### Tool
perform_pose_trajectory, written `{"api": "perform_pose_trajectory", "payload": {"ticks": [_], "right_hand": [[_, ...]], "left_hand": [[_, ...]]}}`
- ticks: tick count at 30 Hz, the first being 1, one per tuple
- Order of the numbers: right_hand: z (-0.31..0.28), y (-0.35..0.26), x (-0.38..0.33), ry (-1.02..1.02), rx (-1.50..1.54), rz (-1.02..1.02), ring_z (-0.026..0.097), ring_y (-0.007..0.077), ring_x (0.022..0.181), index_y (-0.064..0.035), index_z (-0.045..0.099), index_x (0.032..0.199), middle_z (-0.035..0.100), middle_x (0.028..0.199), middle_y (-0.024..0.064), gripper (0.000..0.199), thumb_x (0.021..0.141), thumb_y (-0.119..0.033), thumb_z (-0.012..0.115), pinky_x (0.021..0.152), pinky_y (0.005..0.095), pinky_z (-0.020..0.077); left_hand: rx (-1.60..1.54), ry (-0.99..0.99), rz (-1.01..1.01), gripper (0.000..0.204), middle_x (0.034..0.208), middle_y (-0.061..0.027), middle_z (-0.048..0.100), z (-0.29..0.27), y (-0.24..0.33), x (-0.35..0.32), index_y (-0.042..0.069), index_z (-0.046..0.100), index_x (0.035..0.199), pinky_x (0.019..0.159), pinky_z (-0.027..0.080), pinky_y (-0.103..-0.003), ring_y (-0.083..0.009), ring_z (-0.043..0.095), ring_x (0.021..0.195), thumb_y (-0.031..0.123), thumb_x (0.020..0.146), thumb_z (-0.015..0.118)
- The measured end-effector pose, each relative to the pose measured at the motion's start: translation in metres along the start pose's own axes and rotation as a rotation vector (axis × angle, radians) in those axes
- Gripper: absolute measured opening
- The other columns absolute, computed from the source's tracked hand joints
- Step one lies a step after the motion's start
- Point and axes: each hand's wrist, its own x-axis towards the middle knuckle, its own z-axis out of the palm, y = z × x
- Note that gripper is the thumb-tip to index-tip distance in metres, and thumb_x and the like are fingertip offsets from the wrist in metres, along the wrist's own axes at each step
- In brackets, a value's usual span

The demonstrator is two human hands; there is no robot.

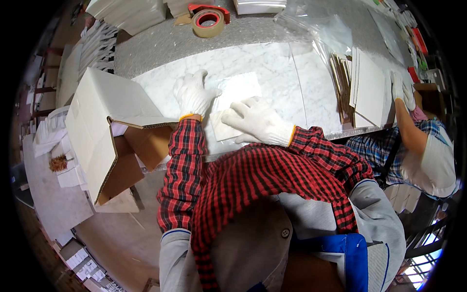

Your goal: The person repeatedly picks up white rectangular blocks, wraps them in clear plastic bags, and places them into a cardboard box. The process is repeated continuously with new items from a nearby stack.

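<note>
**White sheet pressed flat under two gloved hands**

The white sheet (pixel 237 100) lies on the marble-patterned table (pixel 272 63), a little above the middle of the frame, its near corner pointing toward the person's chest. Both hands wear white knit gloves with orange cuffs. The left hand (pixel 193 93) rests on the sheet's left edge, fingers spread and pointing up the frame, palm down and flat; it grips nothing. The right hand (pixel 255 121) lies across the lower part of the sheet, fingers stretched leftward and slightly splayed, also flat and open, pressing rather than holding. The two hands sit close together, the right one just below and to the right of the left.

Both forearms come up from the lower edge in red-and-black checked sleeves: the left runs almost straight up the frame, and the right bends in from the right side at the elbow.

To the left of the hands, an open cardboard box (pixel 109 134) lies tipped on its side at the table's edge, white outside and brown inside, flaps hanging open. At the top centre sits a roll of tan tape (pixel 208 23) in a red dispenser. To the upper right, clear plastic bags (pixel 323 27) lie crumpled on the table, and below them a stack of white and brown boards (pixel 362 87) stands on edge. At the far right another person's gloved hand (pixel 403 90) rests at those boards, a bare forearm and checked shirt behind it.
</note>
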Motion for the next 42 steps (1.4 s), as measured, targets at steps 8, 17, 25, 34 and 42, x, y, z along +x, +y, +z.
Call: {"api": "perform_pose_trajectory", "payload": {"ticks": [8,17,25,34,42], "right_hand": [[0.004,-0.003,0.002,-0.046,0.004,0.014,0.06,0.0299,0.096,-0.0171,0.06,0.123,0.057,0.104,0.0105,0.055,0.076,-0.041,0.077,0.081,0.0431,0.048],[0.02,-0.002,-0.005,0.031,-0.038,-0.002,0.06,0.0301,0.094,-0.017,0.06,0.125,0.057,0.106,0.0116,0.057,0.077,-0.043,0.077,0.079,0.0442,0.0482],[-0.039,-0.003,0.004,0.138,0.291,0.142,0.061,0.0406,0.111,-0.0141,0.055,0.138,0.059,0.125,0.0181,0.069,0.078,-0.031,0.082,0.094,0.0494,0.0515],[-0.049,0.028,0.012,-0.428,0.422,0.193,0.068,0.0337,0.102,-0.011,0.078,0.108,0.07,0.108,0.0124,0.031,0.083,-0.006,0.061,0.09,0.0433,0.0548],[-0.036,0.002,-0.033,-0.296,0.402,0.193,0.068,0.0311,0.092,-0.0136,0.076,0.099,0.067,0.097,0.0094,0.016,0.089,-0.014,0.063,0.08,0.0434,0.0547]], "left_hand": [[0.004,-0.066,-0.034,0.066,0.09,-0.0041,0.073,0.0,0.0,0.003,0.018,0.074,0.12,0.097,0.043,-0.044,-0.0299,0.062,0.105,0.046,0.063,0.091],[-0.111,-0.187,-0.093,0.034,0.084,-0.0062,0.076,0.001,-0.001,0.007,0.014,0.079,0.087,0.093,0.045,-0.043,-0.0293,0.065,0.099,0.042,0.068,0.087],[-0.51,0.08,0.383,0.022,0.099,-0.0187,0.069,-0.014,0.002,-0.033,0.003,0.066,0.096,0.084,0.052,-0.041,-0.0302,0.066,0.099,0.022,0.087,0.074],[-0.555,-0.007,0.697,0.014,0.084,-0.0088,0.069,-0.032,-0.014,-0.099,0.005,0.066,0.082,0.071,0.052,-0.038,-0.028,0.068,0.079,-0.007,0.074,0.066],[-0.277,-0.56,0.32,0.013,0.083,-0.009,0.071,-0.101,0.007,-0.127,0.008,0.075,0.099,0.071,0.055,-0.037,-0.0288,0.069,0.078,0.006,0.087,0.07]]}}
